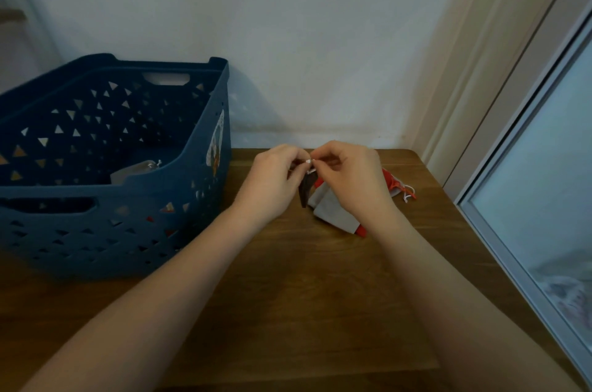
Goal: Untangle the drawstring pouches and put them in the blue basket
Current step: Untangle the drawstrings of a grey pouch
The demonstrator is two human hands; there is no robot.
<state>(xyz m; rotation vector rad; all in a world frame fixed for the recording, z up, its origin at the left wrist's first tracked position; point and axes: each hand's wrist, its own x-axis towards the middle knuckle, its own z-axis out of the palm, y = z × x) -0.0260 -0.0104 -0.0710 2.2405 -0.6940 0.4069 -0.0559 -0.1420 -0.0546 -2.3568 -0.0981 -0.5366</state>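
Observation:
A small tangle of drawstring pouches lies at the far middle of the wooden table (pixel 288 289). A dark brown pouch (pixel 306 188) hangs from white strings (pixel 311 164) that my left hand (pixel 272 181) and my right hand (pixel 349 180) both pinch, fingertips almost touching. A grey pouch (pixel 333 212) rests on the table under my right hand, with a red pouch edge (pixel 361 230) showing beneath it. More red and grey fabric with strings (pixel 402 188) sticks out to the right of my right hand. The blue basket (pixel 192 186) stands at the left with a grey pouch (pixel 134 170) inside.
The wall runs directly behind the table. A door frame and a glass panel (pixel 544 199) border the table's right side. The basket takes up the table's left part.

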